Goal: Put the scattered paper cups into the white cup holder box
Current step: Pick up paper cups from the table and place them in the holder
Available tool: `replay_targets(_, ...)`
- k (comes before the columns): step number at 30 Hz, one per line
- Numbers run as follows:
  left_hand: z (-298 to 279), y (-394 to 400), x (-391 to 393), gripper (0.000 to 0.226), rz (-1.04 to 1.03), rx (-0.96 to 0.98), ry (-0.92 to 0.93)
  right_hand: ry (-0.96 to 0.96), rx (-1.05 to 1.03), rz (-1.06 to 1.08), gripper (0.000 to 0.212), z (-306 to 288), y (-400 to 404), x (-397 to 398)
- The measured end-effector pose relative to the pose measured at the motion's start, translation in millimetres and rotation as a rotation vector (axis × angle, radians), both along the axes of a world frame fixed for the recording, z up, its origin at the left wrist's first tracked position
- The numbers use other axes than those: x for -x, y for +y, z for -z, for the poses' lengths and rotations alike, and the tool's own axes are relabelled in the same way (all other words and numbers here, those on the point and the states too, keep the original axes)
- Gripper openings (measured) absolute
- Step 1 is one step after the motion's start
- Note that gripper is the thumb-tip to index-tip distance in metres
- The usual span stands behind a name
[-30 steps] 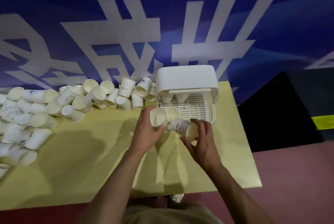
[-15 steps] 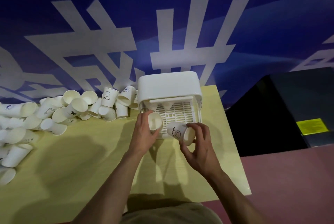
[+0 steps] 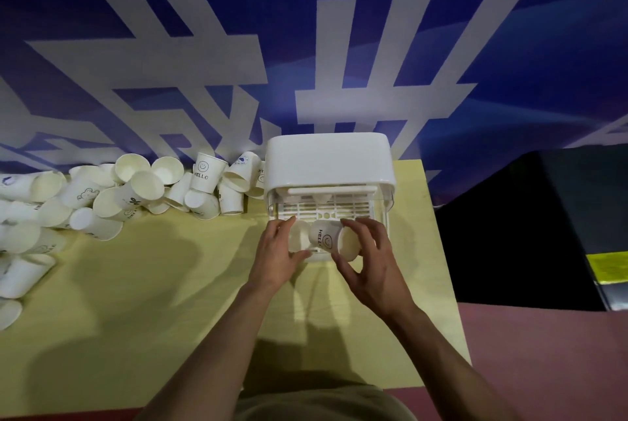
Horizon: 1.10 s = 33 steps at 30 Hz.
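Head view looks down on my two hands at the front lip of the white cup holder box point(image 3: 328, 162), which sits at the far edge of the yellow desk point(image 3: 170, 284) against the blue banner point(image 3: 306, 29). My right hand point(image 3: 370, 267) pinches a white paper cup printed HELLO point(image 3: 326, 239) with a smiley face; it lies on its side, mouth toward my palm, base pointing left. My left hand point(image 3: 277, 257) curls around a plain cup point(image 3: 299, 240) whose mouth faces me, just beside the printed one and touching it. Both cups are over the slotted white tray point(image 3: 326, 208) at the box's open front. Inside, under the lid, another cup is dimly visible; I cannot tell how it stands. The pile of scattered cups point(image 3: 136, 193) lies heaped along the desk's far left, some upright, most tipped, reaching up to the box's left wall. Bare yellow surface stretches between that pile and my forearms; on the right the desk edge runs close beside the box, with dark floor beyond
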State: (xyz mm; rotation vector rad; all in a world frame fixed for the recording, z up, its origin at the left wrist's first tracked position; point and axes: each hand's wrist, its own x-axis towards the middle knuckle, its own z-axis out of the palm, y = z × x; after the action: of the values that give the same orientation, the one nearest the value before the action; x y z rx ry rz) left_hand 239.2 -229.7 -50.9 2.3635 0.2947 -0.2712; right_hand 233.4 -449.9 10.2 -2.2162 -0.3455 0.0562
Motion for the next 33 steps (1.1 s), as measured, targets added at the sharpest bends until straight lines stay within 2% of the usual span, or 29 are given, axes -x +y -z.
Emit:
replay_targets(5, -2, 6, 8, 0.089, -0.027, 0.023, -0.004, -0.007, 0.040, -0.064, 0.053, -2, 23, -13)
replay_targets(14, -13, 41, 57, 0.081, -0.081, 0.043, -0.036, -0.121, 0.315, -0.217, 0.067, 29, 62, -32)
replay_targets(17, -19, 53, 75, 0.080, -0.117, 0.025, -0.042, -0.079, 0.435, -0.246, 0.077, 48, 74, -40)
replay_targets(21, -25, 71, 102, 0.079, -0.166, 0.017, -0.048, -0.010, 0.521, -0.268, 0.081, 61, 82, -44)
replay_targets(26, -31, 96, 131, 0.078, -0.211, 0.039, -0.064, -0.079, 0.479, -0.221, 0.084, 64, 84, -37)
replay_targets(33, -29, 149, 158, 0.077, -0.292, 0.083, -0.118, -0.248, 0.302, -0.219, 0.060, 23, 134, 0)
